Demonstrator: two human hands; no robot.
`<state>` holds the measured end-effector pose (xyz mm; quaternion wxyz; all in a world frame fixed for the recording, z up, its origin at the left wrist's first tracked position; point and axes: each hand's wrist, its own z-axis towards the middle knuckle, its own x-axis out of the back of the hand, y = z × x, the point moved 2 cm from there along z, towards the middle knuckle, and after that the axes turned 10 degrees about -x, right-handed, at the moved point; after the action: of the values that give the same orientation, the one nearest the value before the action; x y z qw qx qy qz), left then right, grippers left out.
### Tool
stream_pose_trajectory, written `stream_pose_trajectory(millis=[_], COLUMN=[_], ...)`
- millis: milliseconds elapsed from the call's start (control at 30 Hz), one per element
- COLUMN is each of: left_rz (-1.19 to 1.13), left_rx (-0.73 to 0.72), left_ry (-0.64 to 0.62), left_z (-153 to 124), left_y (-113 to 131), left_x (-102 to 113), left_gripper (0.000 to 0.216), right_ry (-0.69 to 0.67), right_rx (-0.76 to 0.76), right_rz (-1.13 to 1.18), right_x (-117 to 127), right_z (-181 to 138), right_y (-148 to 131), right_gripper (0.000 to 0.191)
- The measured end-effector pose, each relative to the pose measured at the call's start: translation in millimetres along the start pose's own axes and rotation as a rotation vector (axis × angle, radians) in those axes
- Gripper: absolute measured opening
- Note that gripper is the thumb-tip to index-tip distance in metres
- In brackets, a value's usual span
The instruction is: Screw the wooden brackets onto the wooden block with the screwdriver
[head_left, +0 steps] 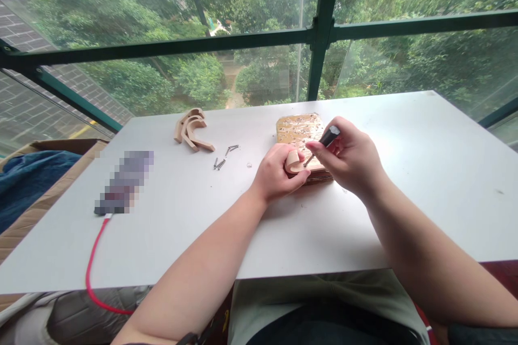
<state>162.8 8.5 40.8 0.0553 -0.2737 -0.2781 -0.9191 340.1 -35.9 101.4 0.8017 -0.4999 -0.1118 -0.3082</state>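
Note:
My left hand [277, 175] is closed around a small curved wooden piece [293, 160], pressing it against a flat wooden board [297, 129] on the white table [182, 215]. My right hand [350, 159] grips a black-handled screwdriver [328, 137], its tip pointing down-left at the curved piece. Both hands meet at the board's near edge.
Two or three more curved wooden pieces [192, 129] lie at the back left. Several loose screws [224, 157] sit between them and the board. A blurred object [123, 183] with a red cable [95, 259] lies on the left. A cardboard box [44, 172] with blue cloth stands beside the table.

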Motion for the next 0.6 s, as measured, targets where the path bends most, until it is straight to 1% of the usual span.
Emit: stream_pose_trajectory(millis=[100, 200, 233, 267, 333, 367, 400, 533, 600], left_rz=[-0.002, -0.001, -0.004, -0.007, -0.010, -0.008, -0.004, 0.002, -0.002], left_rx=[-0.007, -0.005, -0.005, -0.007, -0.010, -0.007, -0.003, 0.005, -0.001], left_ry=[0.000, 0.006, 0.006, 0.005, 0.003, 0.002, 0.001, -0.007, -0.008], left_z=[-0.1, -0.2, -0.2, -0.1, -0.1, -0.1, -0.1, -0.3, -0.5], left_y=[-0.4, -1.0, -1.1, -1.1, -0.8, -0.5, -0.3, 0.9, 1.0], left_x=[-0.4, -0.6, -0.6, -0.6, -0.5, -0.4, -0.3, 0.2, 0.3], left_gripper=[0.024, 0.025, 0.025, 0.026, 0.026, 0.026, 0.026, 0.026, 0.026], right_ry=[0.016, 0.013, 0.005, -0.008, -0.051, -0.079, -0.104, -0.183, -0.201], right_rx=[0.013, -0.010, -0.025, -0.037, -0.043, -0.037, -0.030, -0.031, -0.029], right_rz=[-0.007, 0.000, 0.019, 0.054, 0.161, 0.214, 0.256, 0.361, 0.392], right_x=[-0.7, -4.1, -5.9, -7.8, -11.6, -13.1, -14.2, -13.4, -11.3], right_z=[-0.7, -2.4, -3.0, -3.5, -4.2, -4.4, -4.6, -5.5, -6.2], right_y=[-0.9, 0.9, 2.2, 3.6, 6.5, 7.6, 8.5, 8.4, 6.3], right_gripper=[0.033, 0.021, 0.020, 0.025, 0.042, 0.047, 0.048, 0.033, 0.028])
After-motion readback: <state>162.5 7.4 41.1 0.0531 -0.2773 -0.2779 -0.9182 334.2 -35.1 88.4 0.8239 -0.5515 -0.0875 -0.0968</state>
